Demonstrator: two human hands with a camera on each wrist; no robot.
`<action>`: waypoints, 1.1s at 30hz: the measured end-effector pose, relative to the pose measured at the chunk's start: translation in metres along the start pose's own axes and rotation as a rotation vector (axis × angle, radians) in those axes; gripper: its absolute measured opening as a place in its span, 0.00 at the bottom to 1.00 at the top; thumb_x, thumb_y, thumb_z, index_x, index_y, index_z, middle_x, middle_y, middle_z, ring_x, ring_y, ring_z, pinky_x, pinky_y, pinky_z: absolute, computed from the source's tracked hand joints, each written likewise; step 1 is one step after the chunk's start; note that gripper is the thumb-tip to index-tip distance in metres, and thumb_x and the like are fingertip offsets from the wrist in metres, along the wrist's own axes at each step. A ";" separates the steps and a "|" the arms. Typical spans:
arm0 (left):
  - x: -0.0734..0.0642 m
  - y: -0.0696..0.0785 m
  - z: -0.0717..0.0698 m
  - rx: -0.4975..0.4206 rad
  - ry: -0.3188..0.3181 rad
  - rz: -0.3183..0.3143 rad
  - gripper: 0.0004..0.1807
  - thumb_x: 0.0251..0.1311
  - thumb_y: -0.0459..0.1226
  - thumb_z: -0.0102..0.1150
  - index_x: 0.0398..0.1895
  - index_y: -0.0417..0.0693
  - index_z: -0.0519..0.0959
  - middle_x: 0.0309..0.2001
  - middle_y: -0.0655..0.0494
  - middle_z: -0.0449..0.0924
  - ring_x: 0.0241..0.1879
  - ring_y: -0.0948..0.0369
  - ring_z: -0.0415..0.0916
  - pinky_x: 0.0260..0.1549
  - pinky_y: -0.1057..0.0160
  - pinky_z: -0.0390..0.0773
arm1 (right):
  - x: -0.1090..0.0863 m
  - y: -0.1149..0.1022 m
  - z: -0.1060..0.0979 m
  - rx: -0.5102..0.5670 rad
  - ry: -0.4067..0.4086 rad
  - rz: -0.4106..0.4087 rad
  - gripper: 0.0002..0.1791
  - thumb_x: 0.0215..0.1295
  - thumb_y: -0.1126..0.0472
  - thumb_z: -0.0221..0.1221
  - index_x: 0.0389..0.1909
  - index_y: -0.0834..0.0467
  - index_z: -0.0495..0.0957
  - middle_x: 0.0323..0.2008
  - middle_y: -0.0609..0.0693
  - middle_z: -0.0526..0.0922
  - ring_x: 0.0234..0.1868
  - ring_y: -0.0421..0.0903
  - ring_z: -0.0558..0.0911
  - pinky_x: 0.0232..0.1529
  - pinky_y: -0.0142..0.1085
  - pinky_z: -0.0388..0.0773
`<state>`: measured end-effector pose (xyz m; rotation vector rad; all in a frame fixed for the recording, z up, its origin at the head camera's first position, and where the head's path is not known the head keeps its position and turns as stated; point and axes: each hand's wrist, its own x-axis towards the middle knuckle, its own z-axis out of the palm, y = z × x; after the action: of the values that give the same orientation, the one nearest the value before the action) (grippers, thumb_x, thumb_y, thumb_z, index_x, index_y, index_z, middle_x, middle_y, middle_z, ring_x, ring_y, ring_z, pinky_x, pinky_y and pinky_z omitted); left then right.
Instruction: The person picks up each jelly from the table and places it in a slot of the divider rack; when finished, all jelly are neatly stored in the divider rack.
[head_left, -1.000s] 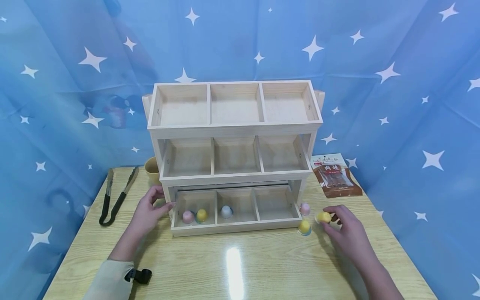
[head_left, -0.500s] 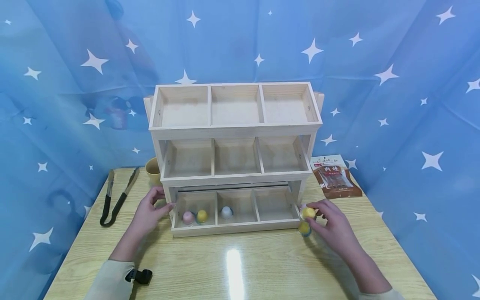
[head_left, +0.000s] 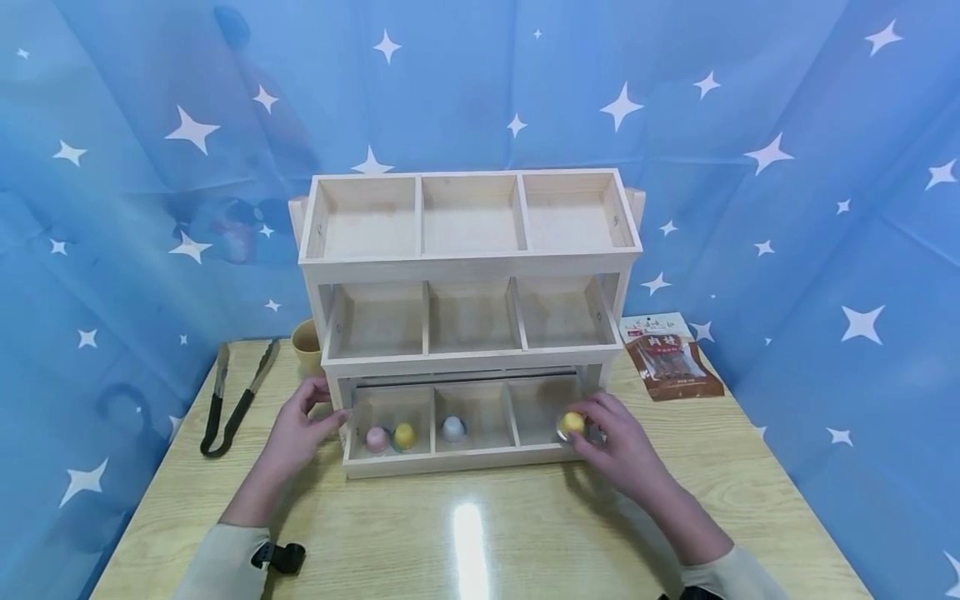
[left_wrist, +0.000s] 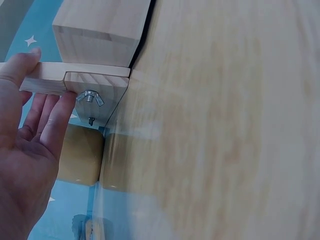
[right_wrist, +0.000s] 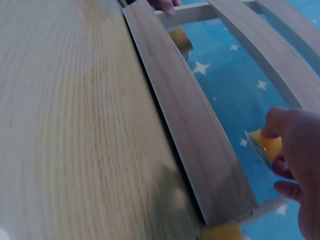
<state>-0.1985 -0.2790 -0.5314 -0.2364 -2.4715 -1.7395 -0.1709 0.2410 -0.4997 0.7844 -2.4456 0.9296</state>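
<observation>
My right hand (head_left: 622, 450) pinches a small yellow dome-shaped piece with a clear rim (head_left: 573, 423) between thumb and fingers. It is over the bottom row's right compartment (head_left: 536, 408) of a three-tier wooden rack (head_left: 472, 267); in the right wrist view the yellow piece (right_wrist: 270, 146) hangs above the front board (right_wrist: 190, 120). My left hand (head_left: 296, 429) grips the rack's lower left side, thumb on one face and fingers on the other (left_wrist: 57, 120). A pink piece (head_left: 377, 439) and a yellow one (head_left: 405, 436) lie in the bottom left compartment, a white one (head_left: 453, 428) in the middle.
Black-handled tongs (head_left: 228, 408) lie at the left, near a tan cup (head_left: 306, 346) beside the rack. A brown-and-white food packet (head_left: 671, 358) lies at the right. Another yellow piece (right_wrist: 222, 232) shows by the rack's right end. A blue starry curtain (head_left: 480, 83) stands behind.
My right hand has carried the yellow piece leftward from the table to over the bottom right compartment, covering the pieces beside the rack in the head view. The left hand keeps its grip.
</observation>
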 end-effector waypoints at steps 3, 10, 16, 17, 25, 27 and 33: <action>0.001 0.000 0.000 0.009 0.000 -0.001 0.25 0.73 0.33 0.73 0.68 0.39 0.74 0.60 0.39 0.80 0.58 0.63 0.76 0.73 0.25 0.62 | 0.007 -0.003 0.007 0.025 -0.008 -0.021 0.20 0.57 0.73 0.75 0.51 0.62 0.87 0.43 0.44 0.81 0.42 0.45 0.80 0.40 0.41 0.86; 0.002 0.001 0.000 0.020 0.002 0.002 0.25 0.73 0.32 0.73 0.67 0.38 0.74 0.60 0.38 0.80 0.57 0.63 0.76 0.73 0.23 0.61 | 0.027 -0.015 0.022 0.044 -0.065 -0.028 0.19 0.60 0.70 0.74 0.52 0.58 0.87 0.45 0.44 0.82 0.43 0.46 0.82 0.41 0.46 0.87; 0.002 0.002 0.000 0.037 0.005 -0.005 0.25 0.73 0.34 0.73 0.68 0.39 0.74 0.61 0.39 0.80 0.58 0.62 0.76 0.73 0.22 0.61 | 0.044 -0.027 0.034 0.028 -0.128 -0.072 0.19 0.63 0.64 0.73 0.55 0.60 0.87 0.49 0.46 0.84 0.47 0.46 0.82 0.47 0.45 0.86; 0.002 0.002 0.000 0.033 0.004 -0.007 0.25 0.73 0.33 0.73 0.68 0.38 0.74 0.61 0.39 0.80 0.58 0.61 0.76 0.73 0.22 0.61 | 0.047 -0.029 0.037 0.027 -0.136 -0.084 0.19 0.63 0.64 0.73 0.55 0.60 0.87 0.50 0.48 0.84 0.48 0.46 0.83 0.47 0.45 0.86; 0.002 0.001 0.001 0.016 0.000 -0.013 0.25 0.73 0.33 0.73 0.68 0.39 0.74 0.61 0.40 0.80 0.59 0.59 0.76 0.73 0.23 0.62 | 0.061 -0.035 0.053 0.057 -0.202 -0.131 0.18 0.66 0.64 0.72 0.56 0.61 0.87 0.52 0.51 0.86 0.48 0.46 0.85 0.48 0.42 0.88; 0.002 0.001 0.001 0.013 0.000 -0.016 0.25 0.73 0.33 0.73 0.68 0.39 0.74 0.61 0.40 0.80 0.59 0.59 0.76 0.73 0.24 0.63 | 0.063 -0.036 0.056 0.065 -0.222 -0.133 0.17 0.67 0.64 0.72 0.56 0.61 0.87 0.52 0.50 0.86 0.48 0.46 0.85 0.49 0.42 0.88; 0.003 -0.001 -0.001 0.025 0.000 0.001 0.24 0.73 0.34 0.73 0.67 0.39 0.74 0.61 0.40 0.81 0.58 0.62 0.77 0.73 0.24 0.63 | 0.075 -0.038 0.064 0.008 -0.315 -0.142 0.17 0.67 0.64 0.74 0.55 0.61 0.87 0.50 0.50 0.87 0.49 0.48 0.85 0.49 0.43 0.87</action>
<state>-0.2013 -0.2798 -0.5321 -0.2359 -2.4907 -1.7075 -0.2149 0.1465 -0.4856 1.1677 -2.6061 0.8146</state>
